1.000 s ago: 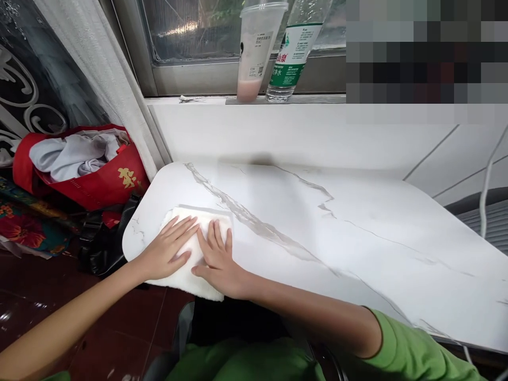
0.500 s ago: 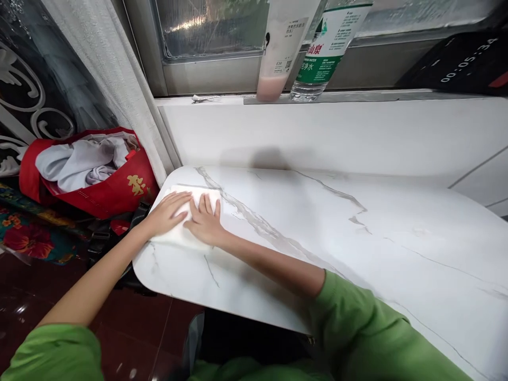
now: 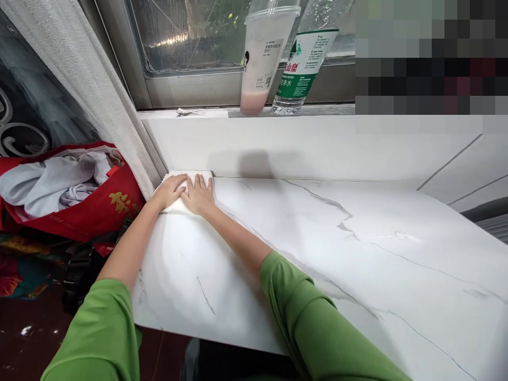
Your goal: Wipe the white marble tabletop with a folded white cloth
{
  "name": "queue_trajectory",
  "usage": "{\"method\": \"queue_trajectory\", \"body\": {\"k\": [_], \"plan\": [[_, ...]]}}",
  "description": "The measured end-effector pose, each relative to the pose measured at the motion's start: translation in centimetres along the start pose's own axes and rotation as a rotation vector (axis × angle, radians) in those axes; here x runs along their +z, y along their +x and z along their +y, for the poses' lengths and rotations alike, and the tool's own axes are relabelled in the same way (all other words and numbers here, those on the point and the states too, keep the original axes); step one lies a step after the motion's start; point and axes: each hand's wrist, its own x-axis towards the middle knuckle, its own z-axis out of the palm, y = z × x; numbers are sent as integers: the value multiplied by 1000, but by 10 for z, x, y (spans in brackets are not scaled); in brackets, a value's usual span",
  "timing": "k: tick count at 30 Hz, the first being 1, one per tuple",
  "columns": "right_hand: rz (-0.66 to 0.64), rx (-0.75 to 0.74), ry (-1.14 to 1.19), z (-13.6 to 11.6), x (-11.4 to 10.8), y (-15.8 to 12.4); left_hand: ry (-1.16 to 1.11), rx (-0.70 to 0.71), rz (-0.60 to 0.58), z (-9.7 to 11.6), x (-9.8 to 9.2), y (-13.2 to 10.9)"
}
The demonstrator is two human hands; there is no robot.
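A white cloth [image 3: 181,205] lies flat at the far left corner of the white marble-patterned table [image 3: 246,254], its far edge against the wall. My left hand [image 3: 170,191] presses on the cloth's left part, fingers stretched out and pointing right. Beside it my right hand [image 3: 199,196] lies flat on the cloth with its fingers spread toward the wall. The two hands almost touch at the thumbs. Both palms cover much of the cloth.
On the window ledge stand a plastic cup [image 3: 260,63] with pink drink and a water bottle [image 3: 304,69]. A red bag [image 3: 95,211] of clothes and a pale curtain [image 3: 79,69] are at the left. The upper right corner is pixelated.
Both hands have pushed the cloth away from me, from nearer the table's left end up to the wall. The view has shifted slightly too.
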Motion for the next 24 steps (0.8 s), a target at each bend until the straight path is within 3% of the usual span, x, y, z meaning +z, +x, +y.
{"method": "queue_trajectory", "body": {"k": [5,9,17,24], "plan": [[19,-53,-18,3,-1,-13,12,-86,4,15,-1,-12],[27,-117,-24,10,-5,-40,47,-115,12,45,1,-34],[46,-218,-73,28,-17,-138,64,-141,72,136,12,-99],[91,-219,-100,51,-28,-230,75,-87,27,216,23,-142]]}}
